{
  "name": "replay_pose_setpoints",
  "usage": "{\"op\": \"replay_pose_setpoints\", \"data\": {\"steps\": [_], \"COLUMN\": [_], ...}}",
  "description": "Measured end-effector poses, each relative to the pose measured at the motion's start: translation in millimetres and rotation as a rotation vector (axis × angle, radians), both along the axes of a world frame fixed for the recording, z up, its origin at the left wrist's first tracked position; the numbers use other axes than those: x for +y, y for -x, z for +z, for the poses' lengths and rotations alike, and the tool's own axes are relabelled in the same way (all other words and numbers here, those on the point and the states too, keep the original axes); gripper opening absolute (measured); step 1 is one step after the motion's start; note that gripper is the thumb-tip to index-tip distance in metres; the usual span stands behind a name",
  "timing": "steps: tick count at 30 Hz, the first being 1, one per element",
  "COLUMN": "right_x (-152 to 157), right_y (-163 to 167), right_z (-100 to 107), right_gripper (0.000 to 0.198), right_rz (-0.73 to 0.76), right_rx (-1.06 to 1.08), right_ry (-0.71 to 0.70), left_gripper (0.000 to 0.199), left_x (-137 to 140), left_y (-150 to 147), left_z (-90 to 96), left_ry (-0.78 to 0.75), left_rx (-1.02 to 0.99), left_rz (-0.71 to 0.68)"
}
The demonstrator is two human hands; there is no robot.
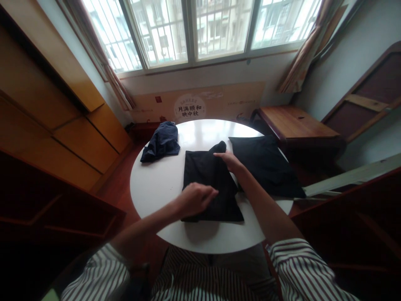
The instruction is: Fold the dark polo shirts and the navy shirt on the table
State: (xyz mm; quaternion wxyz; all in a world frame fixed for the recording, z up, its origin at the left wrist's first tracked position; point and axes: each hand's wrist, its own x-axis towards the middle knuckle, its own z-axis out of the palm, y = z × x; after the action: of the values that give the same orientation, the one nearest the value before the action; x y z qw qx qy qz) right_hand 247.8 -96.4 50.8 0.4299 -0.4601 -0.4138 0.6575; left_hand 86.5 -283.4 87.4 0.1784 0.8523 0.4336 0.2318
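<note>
A folded piece of black cloth [203,167] lies on the round white table [153,188] in front of me. At its upper right edge my right hand [231,161] is closed on the fabric, which bunches up beside the fingers. My left hand [196,198] is over the lower left part of the cloth with its fingers curled together. Whether fabric is pinched in them is hidden. Another black cloth [261,165] is spread flat to the right, partly behind my right forearm. The cloth's exact kind cannot be made out.
A dark blue crumpled garment [163,140] rests at the table's left back edge. Beyond the table, a wooden side table [297,121] stands to the right and yellow-brown cabinets [78,142] to the left. A printed panel [150,102] leans below the barred windows.
</note>
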Motion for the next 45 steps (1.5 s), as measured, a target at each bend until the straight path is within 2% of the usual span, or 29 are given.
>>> {"op": "replay_pose_setpoints", "data": {"steps": [3, 6, 8, 10, 13, 16, 19, 23, 28, 31, 34, 36, 37, 41, 43, 45], "right_x": [-2, -2, -1, 1, 3, 2, 0, -1, 0, 1, -8, -24, -36, -95, -125, -147], "right_y": [-1, -1, -1, -1, -1, -1, -5, -17, -27, -29, -30, -33, -36, -54, -63, -70], "right_z": [2, 3, 2, 1, -2, -3, 0, 7, 12, 17, 30, 39, 42, 41, 33, 24], "right_gripper": [0.039, 0.045, 0.047, 0.046, 0.043, 0.039, 0.034, 0.033, 0.016, 0.015, 0.032, 0.053, 0.065, 0.104, 0.107, 0.101], "right_rz": [0.002, -0.009, -0.014, -0.02, -0.018, -0.008, 0.044, 0.121, 0.129, 0.129, 0.104, 0.117, 0.141, 0.273, 0.266, 0.232], "right_rx": [-0.044, -0.085, -0.108, -0.121, -0.126, -0.136, -0.166, -0.26, -0.512, -0.64, -0.959, -1.156, -1.187, -1.083, -0.999, -0.883], "right_ry": [-0.032, -0.055, -0.056, -0.055, -0.054, -0.062, -0.127, -0.233, -0.209, -0.22, -0.333, -0.397, -0.402, -0.339, -0.337, -0.355], "left_gripper": [0.028, 0.021, 0.021, 0.025, 0.028, 0.03, 0.031, 0.026, 0.021, 0.019, 0.018, 0.018, 0.018, 0.018, 0.02, 0.021], "left_x": [83, 159, 190, 204, 209, 209, 210, 211, 211, 210, 211, 213, 213, 216, 216, 216], "left_y": [44, 84, 99, 106, 110, 114, 115, 113, 111, 111, 112, 112, 112, 114, 114, 114], "left_z": [2.5, -19.3, -40.6, -60.3, -79.6, -86.7, -87.0, -84.3, -83.5, -84.5, -86.4, -88.3, -89.4, -93.2, -94.3, -94.6], "left_ry": [-0.047, -0.026, 0.026, 0.051, 0.055, 0.052, 0.051, 0.029, 0.005, -0.004, -0.01, -0.013, -0.013, -0.01, -0.014, -0.025], "left_rx": [-0.116, -0.202, -0.257, -0.286, -0.31, -0.351, -0.407, -0.384, -0.368, -0.359, -0.348, -0.343, -0.342, -0.346, -0.343, -0.329], "left_rz": [0.198, 0.445, 0.499, 0.494, 0.46, 0.424, 0.416, 0.465, 0.497, 0.495, 0.494, 0.493, 0.491, 0.484, 0.485, 0.486]}}
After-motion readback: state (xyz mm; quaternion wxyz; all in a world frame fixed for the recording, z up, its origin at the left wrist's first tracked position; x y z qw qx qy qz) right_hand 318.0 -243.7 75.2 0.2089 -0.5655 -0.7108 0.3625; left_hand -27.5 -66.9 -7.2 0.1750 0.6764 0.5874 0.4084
